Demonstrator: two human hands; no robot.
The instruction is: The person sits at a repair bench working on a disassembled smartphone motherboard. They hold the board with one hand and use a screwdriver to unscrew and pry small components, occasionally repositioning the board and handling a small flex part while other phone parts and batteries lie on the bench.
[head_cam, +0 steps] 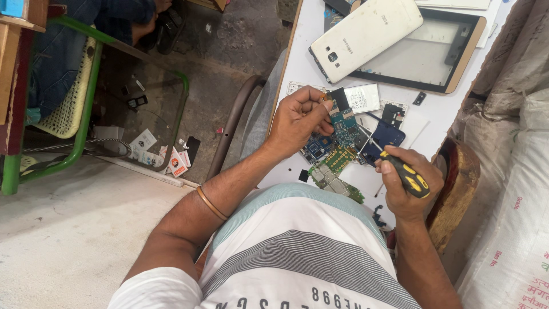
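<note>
At the white bench, my left hand pinches the top edge of the blue circuit board, fingers closed narrow on it so the board stays flat and cannot slide while I work it. My right hand wraps a yellow-and-black screwdriver, all fingers shut around the handle, the thin shaft angled up and left so its tip comes down just right of the blue board, near a dark blue phone part. Just below the blue board lies a green circuit board, touching or nearly touching it; I cannot tell which. Directly above the blue board sits one silver battery. Further above it, one white phone back cover leans across one dark tablet frame with a tan rim, both pushed away from the board to leave room for my hands. Count: two boards, one battery, one cover, one frame, one screwdriver, and a few small black scraps scattered around the boards. Well left of the board, off the bench, a green metal chair stands on the floor among one loose cluster of paper scraps
</note>
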